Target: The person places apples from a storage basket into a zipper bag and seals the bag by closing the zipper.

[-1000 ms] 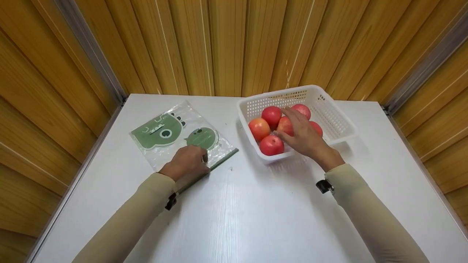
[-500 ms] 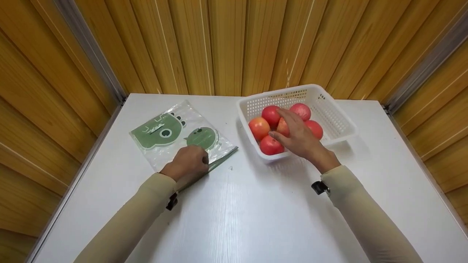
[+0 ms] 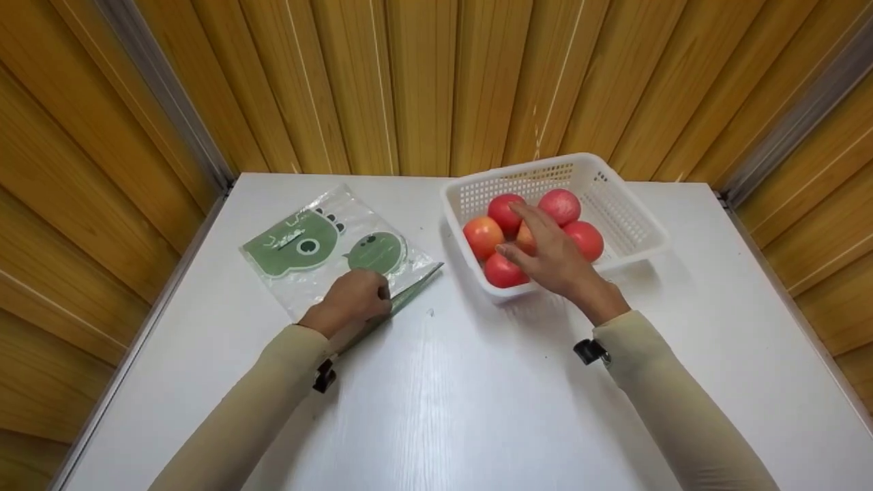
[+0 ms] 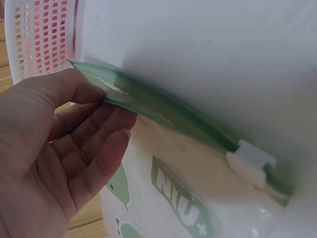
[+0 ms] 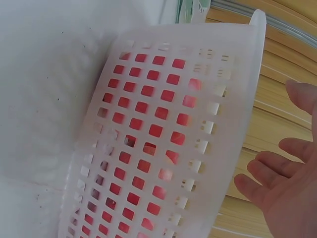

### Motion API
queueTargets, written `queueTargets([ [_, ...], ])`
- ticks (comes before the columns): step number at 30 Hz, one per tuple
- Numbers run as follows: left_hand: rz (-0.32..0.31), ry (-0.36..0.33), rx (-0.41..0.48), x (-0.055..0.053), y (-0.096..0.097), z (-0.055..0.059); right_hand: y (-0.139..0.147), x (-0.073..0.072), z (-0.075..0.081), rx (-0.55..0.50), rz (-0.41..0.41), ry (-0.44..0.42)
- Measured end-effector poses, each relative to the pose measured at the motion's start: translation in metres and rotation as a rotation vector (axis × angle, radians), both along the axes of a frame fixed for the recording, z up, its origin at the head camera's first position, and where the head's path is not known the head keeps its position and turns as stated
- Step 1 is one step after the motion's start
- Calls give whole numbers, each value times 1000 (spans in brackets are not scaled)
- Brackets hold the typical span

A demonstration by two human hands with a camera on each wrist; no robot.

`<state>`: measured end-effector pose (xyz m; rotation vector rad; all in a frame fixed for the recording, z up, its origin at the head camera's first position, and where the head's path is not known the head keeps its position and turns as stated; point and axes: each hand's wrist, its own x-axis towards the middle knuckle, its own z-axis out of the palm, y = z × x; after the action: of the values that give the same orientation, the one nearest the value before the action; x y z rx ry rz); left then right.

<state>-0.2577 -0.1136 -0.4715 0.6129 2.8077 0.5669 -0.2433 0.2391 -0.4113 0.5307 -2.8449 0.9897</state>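
A clear slider zip bag point(image 3: 374, 254) with green cartoon prints lies flat on the left of the table. My left hand point(image 3: 356, 299) pinches one side of its green-edged mouth. In the left wrist view, the mouth gapes beside the fingers point(image 4: 116, 119), and a white slider point(image 4: 250, 163) sits near the far end. Several red and yellowish apples point(image 3: 483, 237) lie in a white perforated plastic basket point(image 3: 634, 235). Above them hovers my right hand point(image 3: 556, 262), fingers spread and gently bent, partly hiding the middle apple. It holds nothing in the right wrist view.
Both things rest on a white table point(image 3: 464, 409). Yellow wood-look panels point(image 3: 423, 88) wall in the back and both sides, with grey metal strips at the corners. The basket stands close to the back edge, right of the bag.
At the bag's edge, the green mouth has parted wider under my left hand. My right hand has shifted slightly left over the apples, uncovering more of those on the right.
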Motion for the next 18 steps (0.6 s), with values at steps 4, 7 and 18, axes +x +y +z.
queueTargets([
  [4, 40, -23, 75, 0, 2, 4, -3, 0, -1, -23, 10, 36],
  [7, 82, -62, 153, -1, 4, 5, -5, 1, -3, -50, 15, 58],
  [18, 206, -165, 403, -3, 13, 6, -12, 0, -14, -202, 51, 134],
])
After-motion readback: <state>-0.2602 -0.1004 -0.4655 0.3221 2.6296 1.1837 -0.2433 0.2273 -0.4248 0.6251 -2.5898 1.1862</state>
